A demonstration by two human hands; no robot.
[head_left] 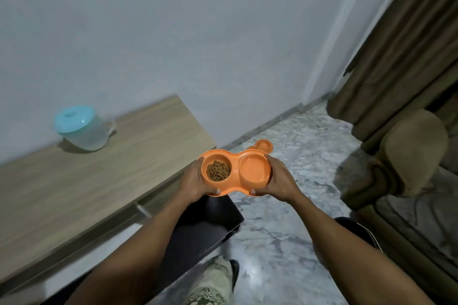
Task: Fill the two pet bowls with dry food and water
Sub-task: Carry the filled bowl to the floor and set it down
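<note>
I hold an orange double pet bowl (235, 171) in the air over the floor, level, with both hands. My left hand (194, 181) grips its left end and my right hand (278, 178) grips its right end, thumbs on the near rim. The left cup holds brown dry food (218, 170). The right cup (255, 168) looks glossy; whether it holds water I cannot tell. A second orange double bowl (265, 145) lies on the marble floor just behind, mostly hidden. A clear jug with a light-blue lid (83, 127) stands on the wooden cabinet.
The low wooden cabinet (111, 176) runs along the white wall at left, with a dark open drawer (203, 225) below my arms. Brown curtains (401, 57) and a brown armchair (409, 161) fill the right side. Marble floor (285, 242) lies between.
</note>
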